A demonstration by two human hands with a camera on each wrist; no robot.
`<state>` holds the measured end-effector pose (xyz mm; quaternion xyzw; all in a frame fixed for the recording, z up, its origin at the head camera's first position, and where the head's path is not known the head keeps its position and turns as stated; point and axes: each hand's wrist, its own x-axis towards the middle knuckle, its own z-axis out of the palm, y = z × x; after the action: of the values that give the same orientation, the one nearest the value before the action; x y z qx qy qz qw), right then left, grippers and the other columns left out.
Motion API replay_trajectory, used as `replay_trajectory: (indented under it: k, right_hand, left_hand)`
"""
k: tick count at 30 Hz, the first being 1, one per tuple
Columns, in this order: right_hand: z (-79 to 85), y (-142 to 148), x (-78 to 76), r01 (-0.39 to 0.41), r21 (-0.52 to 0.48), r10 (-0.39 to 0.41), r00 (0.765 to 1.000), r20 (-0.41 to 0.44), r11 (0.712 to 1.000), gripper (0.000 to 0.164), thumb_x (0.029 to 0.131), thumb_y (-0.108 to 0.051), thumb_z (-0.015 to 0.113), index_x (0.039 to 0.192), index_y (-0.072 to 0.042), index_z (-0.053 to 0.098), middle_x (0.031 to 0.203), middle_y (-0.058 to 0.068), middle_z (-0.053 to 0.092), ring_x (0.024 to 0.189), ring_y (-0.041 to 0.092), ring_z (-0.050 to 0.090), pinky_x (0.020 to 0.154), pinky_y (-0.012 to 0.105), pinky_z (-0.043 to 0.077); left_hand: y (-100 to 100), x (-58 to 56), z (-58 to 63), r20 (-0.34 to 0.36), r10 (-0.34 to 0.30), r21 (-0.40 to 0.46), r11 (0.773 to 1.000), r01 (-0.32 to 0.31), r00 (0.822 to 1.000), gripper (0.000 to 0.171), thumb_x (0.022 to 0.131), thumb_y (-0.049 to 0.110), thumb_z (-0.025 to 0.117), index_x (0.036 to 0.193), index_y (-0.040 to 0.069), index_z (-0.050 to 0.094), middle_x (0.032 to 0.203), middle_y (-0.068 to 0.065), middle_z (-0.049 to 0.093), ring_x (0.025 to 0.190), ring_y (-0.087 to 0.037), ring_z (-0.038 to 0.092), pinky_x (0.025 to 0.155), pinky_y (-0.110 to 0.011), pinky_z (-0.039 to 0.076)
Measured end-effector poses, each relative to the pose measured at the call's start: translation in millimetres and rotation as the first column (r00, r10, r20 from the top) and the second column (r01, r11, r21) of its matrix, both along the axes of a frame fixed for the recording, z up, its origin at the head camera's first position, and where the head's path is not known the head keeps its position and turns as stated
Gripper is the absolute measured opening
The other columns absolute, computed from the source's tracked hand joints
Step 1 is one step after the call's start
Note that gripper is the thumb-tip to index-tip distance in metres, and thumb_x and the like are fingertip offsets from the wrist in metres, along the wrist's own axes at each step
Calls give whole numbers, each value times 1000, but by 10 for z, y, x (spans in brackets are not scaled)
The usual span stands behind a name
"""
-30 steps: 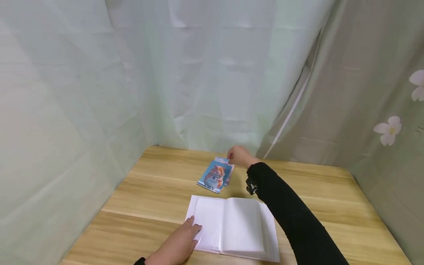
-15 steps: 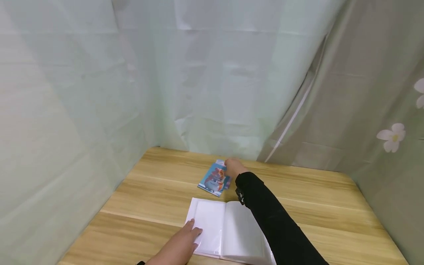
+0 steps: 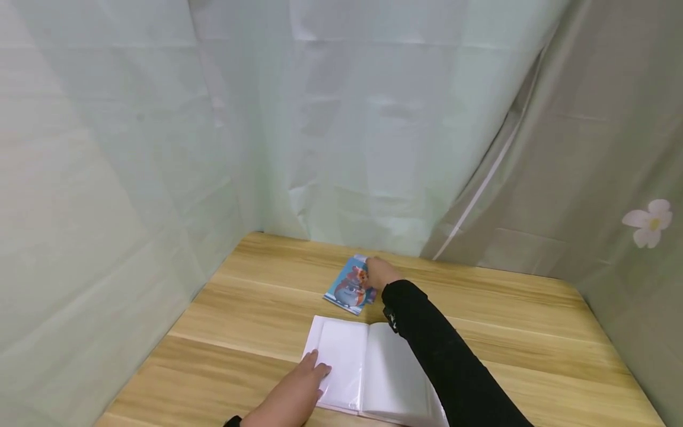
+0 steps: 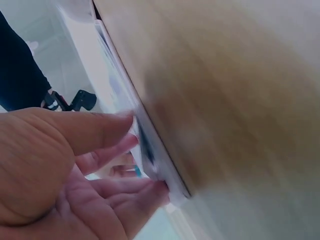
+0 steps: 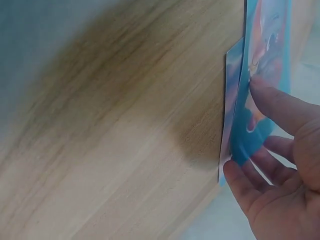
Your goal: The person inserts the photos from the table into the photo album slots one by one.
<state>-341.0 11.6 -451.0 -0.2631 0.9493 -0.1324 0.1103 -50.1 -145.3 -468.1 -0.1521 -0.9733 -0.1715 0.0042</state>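
Observation:
An album point(image 3: 341, 362) with white, glossy page sleeves lies spread at the table's near side. My left hand point(image 3: 293, 388) rests on its left page with the fingers extended; the left wrist view shows the thumb and fingers along the album's edge. Farther back, my right hand point(image 3: 382, 273) pinches the corner of a blue picture card point(image 3: 347, 289) printed with a cartoon animal. In the right wrist view, the thumb lies on the card's face and the fingers reach its end, which bends up. A second picture card point(image 5: 233, 75) lies partly under it.
The wooden table point(image 3: 240, 302) spreads around the album and cards. Pale curtains point(image 3: 363, 130) hang behind its far edge and along both sides. My right sleeve point(image 3: 443, 356) crosses over the album's right page and hides part of it.
My right hand has come from the rear card's far corner down onto the front card's right edge and now pinches it. My left hand stays on the album.

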Motion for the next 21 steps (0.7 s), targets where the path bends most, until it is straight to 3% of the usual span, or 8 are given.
replay_trajectory:
  k: [6, 10, 13, 17, 21]
  right_hand:
    - [20, 48, -41, -2, -1, 2, 997, -78, 1000, 60, 82, -15, 84, 133, 3, 57, 124, 21, 60, 119, 35, 55, 100, 43, 48]
    - [-14, 135, -103, 6, -71, -13, 995, -100, 997, 49, 87, -3, 75, 132, 4, 58, 127, 22, 60, 122, 36, 55, 102, 44, 47]
    - [12, 211, -130, 29, -150, -41, 996, -80, 988, 36, 91, 1, 68, 126, 4, 62, 124, 21, 63, 118, 35, 58, 99, 44, 48]
    - [101, 293, -136, 51, -227, -69, 995, -73, 973, 25, 91, 1, 67, 116, 3, 66, 116, 19, 67, 110, 34, 63, 95, 46, 51]
    - [162, 330, -118, 45, -244, -68, 994, -87, 969, 22, 90, 1, 67, 112, 1, 67, 112, 17, 69, 109, 33, 64, 94, 44, 51]
  left_hand:
    - [101, -71, 57, -35, -5, -25, 1000, 4, 999, 29, 85, -2, 71, 114, -4, 64, 128, -36, 56, 122, -48, 54, 100, -54, 47]
    - [132, -112, 87, -8, -8, -18, 1000, 7, 1000, 33, 83, -2, 72, 116, -3, 65, 132, -33, 55, 125, -46, 53, 104, -53, 45]
    - [137, -130, 123, 75, -6, 21, 1000, 5, 997, 40, 85, -3, 71, 124, -2, 63, 138, -33, 50, 129, -48, 49, 105, -55, 43]
    - [161, -159, 169, 160, -28, 54, 998, 20, 987, 57, 81, -14, 67, 135, 3, 59, 144, -37, 42, 134, -51, 42, 104, -56, 44]
    - [201, -183, 169, 218, -30, 49, 999, 19, 976, 72, 73, -22, 65, 137, 9, 60, 146, -41, 36, 137, -53, 36, 99, -51, 49]
